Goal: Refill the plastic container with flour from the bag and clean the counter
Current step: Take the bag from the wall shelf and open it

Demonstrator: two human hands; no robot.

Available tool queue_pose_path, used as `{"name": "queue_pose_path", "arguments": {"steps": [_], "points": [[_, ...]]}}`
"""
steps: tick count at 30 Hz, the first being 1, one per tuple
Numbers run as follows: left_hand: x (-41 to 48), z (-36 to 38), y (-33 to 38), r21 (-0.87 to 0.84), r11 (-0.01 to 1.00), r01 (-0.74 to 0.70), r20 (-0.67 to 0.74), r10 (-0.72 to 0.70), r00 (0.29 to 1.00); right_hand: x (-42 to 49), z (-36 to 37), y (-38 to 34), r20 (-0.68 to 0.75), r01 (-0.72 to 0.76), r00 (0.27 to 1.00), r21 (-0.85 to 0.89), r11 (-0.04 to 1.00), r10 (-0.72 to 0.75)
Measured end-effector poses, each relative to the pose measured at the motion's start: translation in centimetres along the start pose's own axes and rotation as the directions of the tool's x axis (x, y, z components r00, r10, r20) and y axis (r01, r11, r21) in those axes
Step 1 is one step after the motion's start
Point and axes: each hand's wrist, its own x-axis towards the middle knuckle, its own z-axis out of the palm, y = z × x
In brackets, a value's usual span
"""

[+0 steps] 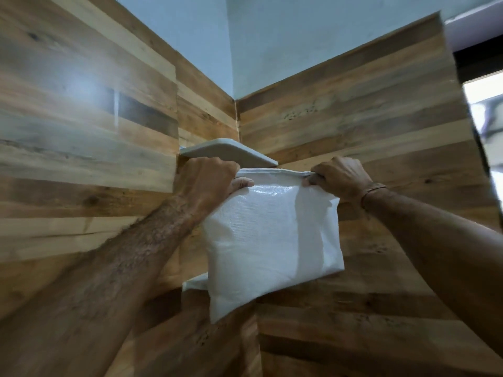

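Both hands gripping seemingly unlabelled bag

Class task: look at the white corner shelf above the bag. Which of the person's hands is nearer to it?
Left. The left hand grips the bag top right under the upper corner shelf; the right hand holds the other corner, off to the shelf's right.

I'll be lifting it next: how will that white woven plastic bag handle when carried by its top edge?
Probably floppy: the white woven plastic bag creases and sags below the left hand and right hand. Likely bottom-heavy, since the lower part bulges. The glossy weave may be slippery.
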Motion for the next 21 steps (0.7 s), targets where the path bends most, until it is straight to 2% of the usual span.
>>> {"name": "queue_pose_path", "arguments": {"steps": [5,10,14,17,19,21], "points": [[-2.0,-3.1,6.7,-0.114,0.993,-0.032,-0.068,0.025,0.997,-8.0,-5.3,5.1,-0.002,-0.001,1.000,0.057,0.998,0.001],[-7.0,-6.5,15.9,-0.268,0.963,-0.005,-0.086,-0.019,0.996,-18.8,-10.1,10.9,0.138,0.014,0.990,0.111,0.994,-0.029],[-12.2,-10.5,24.3,-0.311,0.950,0.000,-0.007,-0.002,1.000,-28.9,-12.6,14.7,0.280,-0.020,0.960,0.137,0.990,-0.019],[-16.7,-12.8,30.3,-0.406,0.914,-0.011,0.094,0.054,0.994,-36.9,-13.2,17.1,0.396,-0.066,0.918,0.162,0.985,-0.004],[-19.8,-14.3,34.0,-0.480,0.876,-0.042,0.092,0.098,0.991,-41.7,-13.3,18.2,0.479,-0.100,0.878,0.175,0.979,0.004],[-23.1,-15.3,36.7,-0.558,0.830,-0.008,0.125,0.093,0.988,-45.7,-12.9,18.2,0.528,-0.118,0.849,0.207,0.971,-0.009]]}}
